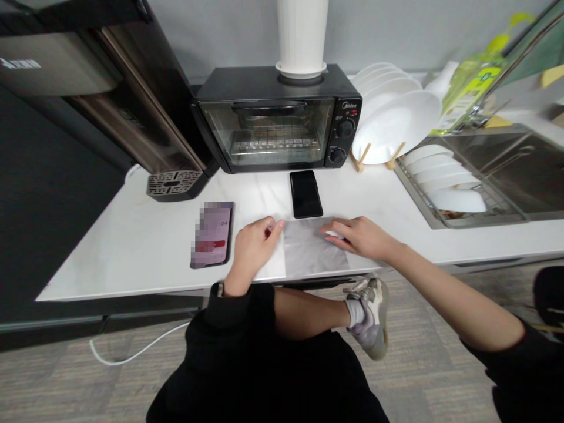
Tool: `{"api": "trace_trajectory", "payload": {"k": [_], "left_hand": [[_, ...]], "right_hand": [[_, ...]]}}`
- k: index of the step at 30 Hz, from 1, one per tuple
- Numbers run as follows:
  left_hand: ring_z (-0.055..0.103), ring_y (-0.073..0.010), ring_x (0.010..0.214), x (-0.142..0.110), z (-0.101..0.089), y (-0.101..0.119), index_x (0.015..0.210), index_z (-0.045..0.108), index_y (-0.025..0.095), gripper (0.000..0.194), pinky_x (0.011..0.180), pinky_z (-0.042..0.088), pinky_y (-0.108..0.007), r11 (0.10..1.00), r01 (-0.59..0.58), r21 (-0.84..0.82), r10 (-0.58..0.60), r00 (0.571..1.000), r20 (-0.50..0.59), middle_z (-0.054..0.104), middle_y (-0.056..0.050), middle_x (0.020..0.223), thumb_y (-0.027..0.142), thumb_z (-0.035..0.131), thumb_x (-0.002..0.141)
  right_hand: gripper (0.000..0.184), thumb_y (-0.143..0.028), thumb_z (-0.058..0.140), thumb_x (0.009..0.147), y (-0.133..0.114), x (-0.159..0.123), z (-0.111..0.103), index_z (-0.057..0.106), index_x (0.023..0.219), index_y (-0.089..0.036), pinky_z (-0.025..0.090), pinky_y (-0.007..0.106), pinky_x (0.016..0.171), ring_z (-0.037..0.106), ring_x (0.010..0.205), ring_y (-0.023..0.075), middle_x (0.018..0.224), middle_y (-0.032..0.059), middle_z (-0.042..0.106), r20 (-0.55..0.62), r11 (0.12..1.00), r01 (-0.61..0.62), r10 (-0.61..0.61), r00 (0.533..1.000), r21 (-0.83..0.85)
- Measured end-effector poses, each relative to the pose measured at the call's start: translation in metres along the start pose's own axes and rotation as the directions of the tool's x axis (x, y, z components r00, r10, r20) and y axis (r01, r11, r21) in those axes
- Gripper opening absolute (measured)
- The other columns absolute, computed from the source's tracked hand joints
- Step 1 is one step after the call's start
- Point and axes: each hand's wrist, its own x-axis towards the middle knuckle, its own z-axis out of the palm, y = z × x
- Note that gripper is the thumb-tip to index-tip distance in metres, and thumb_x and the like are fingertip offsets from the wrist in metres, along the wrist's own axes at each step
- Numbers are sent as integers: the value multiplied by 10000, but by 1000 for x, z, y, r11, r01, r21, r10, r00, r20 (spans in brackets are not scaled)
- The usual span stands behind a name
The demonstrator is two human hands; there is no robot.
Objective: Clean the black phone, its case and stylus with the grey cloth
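A grey square of cloth or paper (312, 249) lies flat on the white marble counter (145, 252), close to its front edge. My left hand (253, 249) sits at the cloth's left edge with curled fingers, and a small red object (268, 232) shows between the fingertips. My right hand (359, 238) rests on the cloth's right part, and a small white bit (335, 235) shows under its fingers. A black smartphone (306, 194) lies just beyond the cloth. A second phone with a blurred screen (212, 235) lies to the left of my left hand.
A black Midea toaster oven (277, 117) stands at the back of the counter, with a white cylinder on top. A black coffee machine (132, 100) is at the left. White plates stand in a wooden rack (388, 126) at the right, beside a steel sink (493, 176) holding more plates.
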Motion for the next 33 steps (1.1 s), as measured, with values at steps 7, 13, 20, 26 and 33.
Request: {"api": "trace_trajectory", "payload": {"k": [7,13,20,26,33], "left_hand": [[498,-166,615,2,2,-3,698,545,226,399,633,273,-293,999,-19,-48,18,1000,-24,542,11,616,483,527,1002],[502,-137,607,-12,-7,9,708,538,208,420,641,328,-279,981,-137,-134,137,991,-11,518,24,631,472,499,1032],[489,-112,556,-68,0,71,625,509,194,522,577,286,-280,836,-415,-360,521,806,280,546,40,584,566,661,958],[478,-128,569,-76,9,93,643,503,211,559,569,293,-299,839,-219,-498,444,806,392,543,42,594,672,760,824],[576,-139,664,-46,-18,82,872,596,247,296,647,426,-276,950,-88,-301,177,943,281,612,41,720,477,504,1033]], "right_hand": [[354,-427,373,1128,0,0,2,626,1294,-245,497,296,661,719,746,157,1112,55,781,0,1000,-11,11,1000,11],[485,-426,404,1120,-10,-16,-10,399,1580,-274,488,305,620,715,749,173,1106,56,754,-43,1000,-14,12,999,-27],[554,-383,345,1131,-68,-55,-14,223,1669,-323,413,287,516,578,556,133,854,-15,676,-43,974,221,-223,974,-48],[352,-366,397,1108,-87,-72,2,574,1409,-321,448,275,553,667,698,147,880,1,715,-223,953,130,-69,972,275],[590,-314,525,1035,16,-49,-2,255,1559,-305,563,420,847,684,997,250,1224,117,644,-450,893,-149,350,821,424]]}}
